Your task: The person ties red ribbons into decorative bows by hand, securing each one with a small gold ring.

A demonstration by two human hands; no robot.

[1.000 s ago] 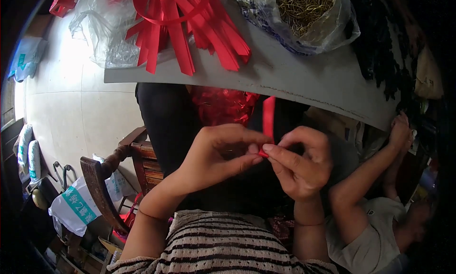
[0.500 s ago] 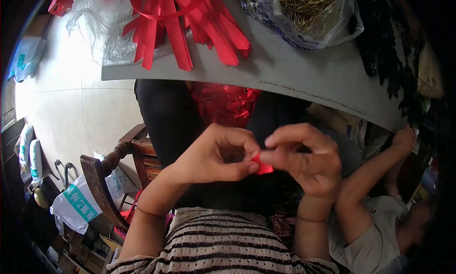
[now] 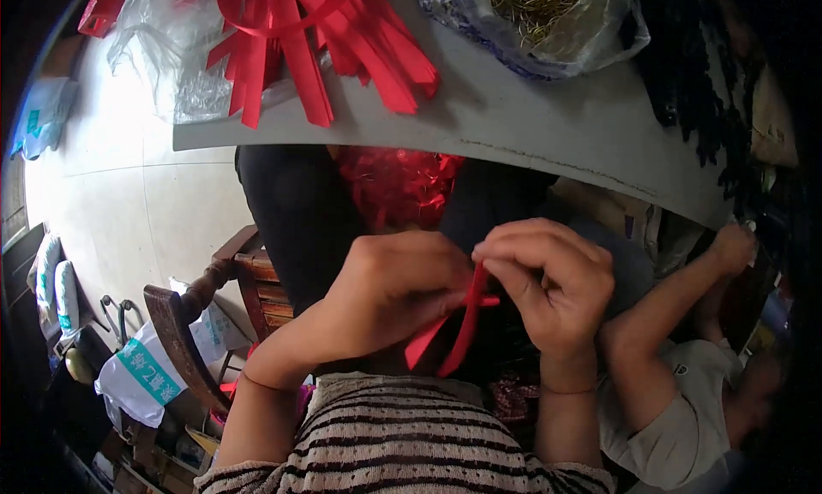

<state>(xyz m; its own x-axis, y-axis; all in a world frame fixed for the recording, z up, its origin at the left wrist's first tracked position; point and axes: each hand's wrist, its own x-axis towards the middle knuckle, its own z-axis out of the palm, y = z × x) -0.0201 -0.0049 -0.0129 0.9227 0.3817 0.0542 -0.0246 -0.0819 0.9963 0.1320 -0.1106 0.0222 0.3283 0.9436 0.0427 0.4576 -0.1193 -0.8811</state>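
Both my hands are raised close together over my lap, pinching one red ribbon strip [image 3: 462, 323]. My left hand [image 3: 390, 288] grips it from the left, fingers curled. From the right, my right hand [image 3: 548, 276] holds the strip's upper part between thumb and fingertips. The ribbon is folded, with its two ends hanging down between my wrists. A heap of finished red ribbon pieces [image 3: 394, 181] lies in my lap beyond the hands. More cut red ribbon strips [image 3: 317, 32] lie on the grey table [image 3: 548, 126] ahead.
A clear plastic bag of gold wire ties [image 3: 548, 14] sits on the table, another plastic bag [image 3: 171, 57] at its left end. A wooden chair [image 3: 184, 323] and white bags [image 3: 141, 374] stand on my left. Another person's arm [image 3: 676, 314] reaches up at my right.
The ribbon stood upright between my fingertips a second ago. It has since been folded over and now hangs down, while both hands stayed close together.
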